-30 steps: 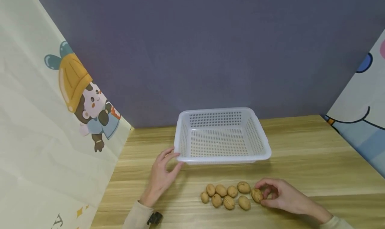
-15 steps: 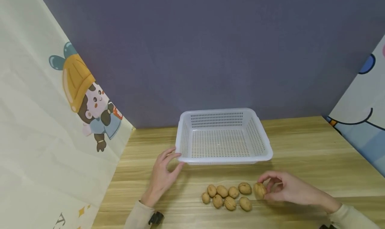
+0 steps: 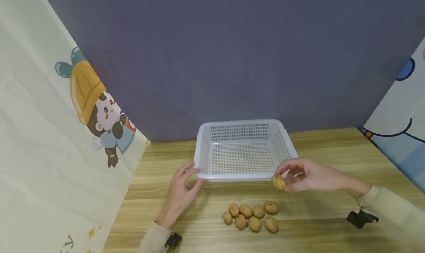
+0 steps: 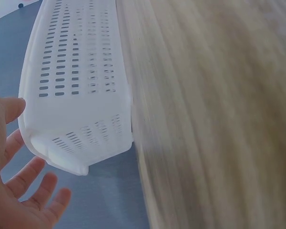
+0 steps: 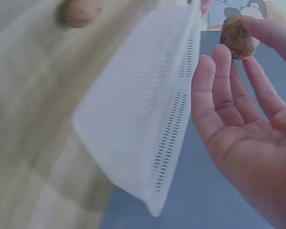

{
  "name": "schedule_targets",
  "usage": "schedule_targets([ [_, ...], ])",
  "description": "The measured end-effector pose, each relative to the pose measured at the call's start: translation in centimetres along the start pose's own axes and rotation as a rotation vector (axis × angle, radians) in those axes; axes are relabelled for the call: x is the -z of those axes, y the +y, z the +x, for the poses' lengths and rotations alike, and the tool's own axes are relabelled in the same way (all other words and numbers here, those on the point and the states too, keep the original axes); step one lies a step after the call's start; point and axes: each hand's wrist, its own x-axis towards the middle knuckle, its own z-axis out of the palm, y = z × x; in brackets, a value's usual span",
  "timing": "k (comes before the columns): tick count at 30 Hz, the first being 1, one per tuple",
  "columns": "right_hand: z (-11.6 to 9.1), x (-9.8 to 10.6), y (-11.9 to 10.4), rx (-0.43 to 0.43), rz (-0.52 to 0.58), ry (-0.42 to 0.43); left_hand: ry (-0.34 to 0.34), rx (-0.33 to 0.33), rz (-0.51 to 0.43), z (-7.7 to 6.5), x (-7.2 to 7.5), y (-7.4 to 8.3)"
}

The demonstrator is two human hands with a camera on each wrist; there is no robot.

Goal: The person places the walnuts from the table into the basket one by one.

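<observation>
In the head view, my right hand (image 3: 307, 175) pinches a walnut (image 3: 278, 183) between thumb and fingertips at the front right corner of a white plastic basket (image 3: 242, 177). The right wrist view shows this walnut (image 5: 237, 38) raised beside the basket wall (image 5: 133, 95). My left hand (image 3: 180, 194) holds the basket's front left corner, thumb at the front and index finger over the rim. Its other fingers are spread in the left wrist view. Several more walnuts (image 3: 254, 224) lie in two loose rows on the table in front of the basket.
The wooden table (image 3: 332, 164) ends at a dark blue-grey backdrop (image 3: 232, 61) behind the basket. A light sheet with a cartoon figure (image 3: 109, 116) stands at the left, and another printed sheet (image 3: 401, 116) at the right.
My right hand has lifted the rightmost walnut off the table and carried it forward and slightly left to the basket's front right corner. The left hand keeps its place on the basket.
</observation>
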Motion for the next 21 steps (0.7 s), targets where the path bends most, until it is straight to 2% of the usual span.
schedule_targets([
  [6, 2.6, 2.2, -2.1, -0.002, -0.053, 0.011, 0.009, -0.02, 0.008, 0.1, 0.1, 0.1],
  [12, 5.5, 4.8, -3.6, -0.08, -0.142, 0.038, 0.015, -0.022, 0.002, 0.1, 0.1, 0.2],
  [17, 8.3, 6.6, -3.9, -0.144, -0.16, 0.07, 0.011, -0.024, 0.013, 0.1, 0.1, 0.2],
  [21, 10.7, 7.1, -3.4, -0.16, -0.179, 0.109, 0.011, -0.026, 0.011, 0.1, 0.1, 0.3],
])
